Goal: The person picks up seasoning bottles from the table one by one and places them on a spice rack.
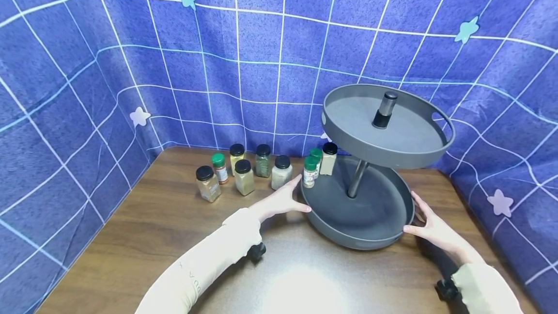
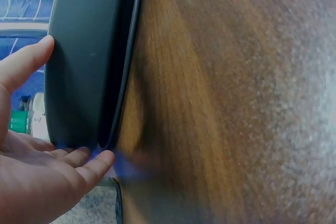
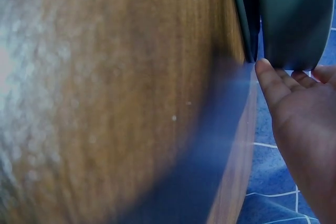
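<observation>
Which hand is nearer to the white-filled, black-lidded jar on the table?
The left: the left hand is at the left side of the lower tray, close to the jar. The right hand is farther off, at the tray's right side.

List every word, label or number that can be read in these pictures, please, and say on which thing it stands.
"You": on the blue cloth, upper right.
Too unclear to read: letters on the left sleeve.
Too small: print on the small jars.
No readable text: two-tier tray.

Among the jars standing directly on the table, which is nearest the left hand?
The black-lidded white jar, beside the left hand; the other five stand farther left.
</observation>
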